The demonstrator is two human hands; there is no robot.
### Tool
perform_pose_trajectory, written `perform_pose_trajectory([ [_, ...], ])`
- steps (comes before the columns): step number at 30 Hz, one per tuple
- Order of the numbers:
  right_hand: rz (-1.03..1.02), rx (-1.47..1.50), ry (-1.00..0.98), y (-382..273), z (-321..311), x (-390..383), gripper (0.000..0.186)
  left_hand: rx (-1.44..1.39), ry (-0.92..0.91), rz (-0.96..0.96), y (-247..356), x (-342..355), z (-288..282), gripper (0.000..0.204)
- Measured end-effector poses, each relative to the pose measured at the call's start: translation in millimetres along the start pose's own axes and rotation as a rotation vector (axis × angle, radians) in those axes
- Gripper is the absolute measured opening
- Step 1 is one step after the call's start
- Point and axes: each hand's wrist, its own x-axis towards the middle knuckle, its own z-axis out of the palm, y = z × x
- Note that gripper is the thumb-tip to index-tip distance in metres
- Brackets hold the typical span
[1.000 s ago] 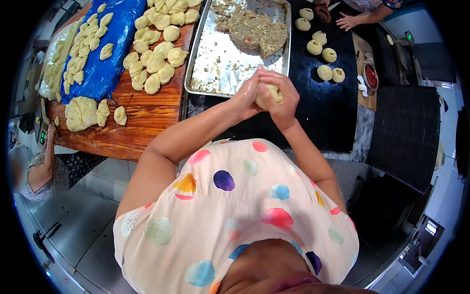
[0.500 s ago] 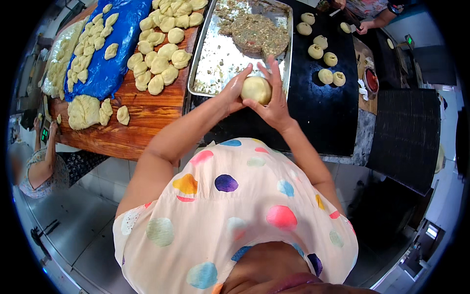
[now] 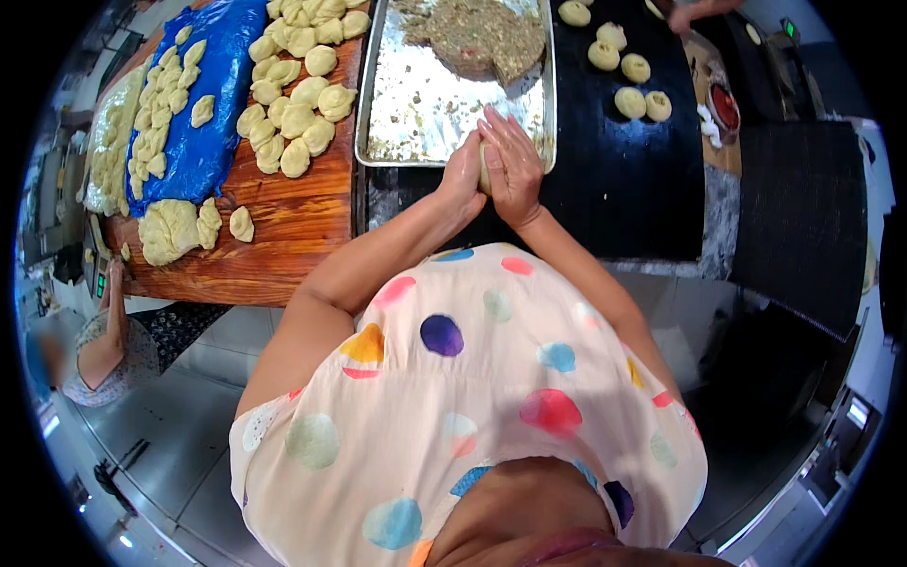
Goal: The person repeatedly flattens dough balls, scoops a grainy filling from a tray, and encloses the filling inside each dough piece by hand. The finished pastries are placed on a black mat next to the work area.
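Dough ball (image 3: 485, 172) between the palms of left hand (image 3: 460, 172) and right hand (image 3: 517, 174), mostly covered, only a sliver visible. Right fingers straight, held close together, cupped over the ball; left fingers partly hidden behind, also around it. Both hands at near edge of metal tray (image 3: 402, 109), which holds a clump of chopped filling (image 3: 487, 40). Left: wooden counter (image 3: 283, 222) with many dough pieces (image 3: 296, 120), a larger dough slab (image 3: 168, 232), and blue plastic sheet (image 3: 213, 146) bearing small dough lumps (image 3: 165, 90). Right: black surface (image 3: 619, 189) with several round buns (image 3: 630, 102), two of them touching. Red-filled bowl (image 3: 725, 107) beyond. Co-worker's hand (image 3: 682, 19) at top right.
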Motion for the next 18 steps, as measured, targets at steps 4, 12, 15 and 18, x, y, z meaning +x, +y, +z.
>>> perform_pose_trajectory([
  [4,0.182,0.119,0.097,12.3,-11.5,-9.5,0.025,0.156,-0.015,-0.136,-6.8,5.0,13.9,0.041],
  [12,1.062,0.603,0.554,77.1,-73.7,-8.0,0.03,0.469,-0.118,-0.334,-4.2,5.7,-4.2,0.058],
  [15,0.751,0.316,0.557,79.7,-110.1,47.6,0.025,0.446,0.035,-0.28,4.5,0.5,-42.4,0.041],
  [18,0.427,0.157,0.669,130.7,-143.1,78.5,0.031,0.468,0.119,-0.176,8.9,-6.3,-63.9,0.033],
])
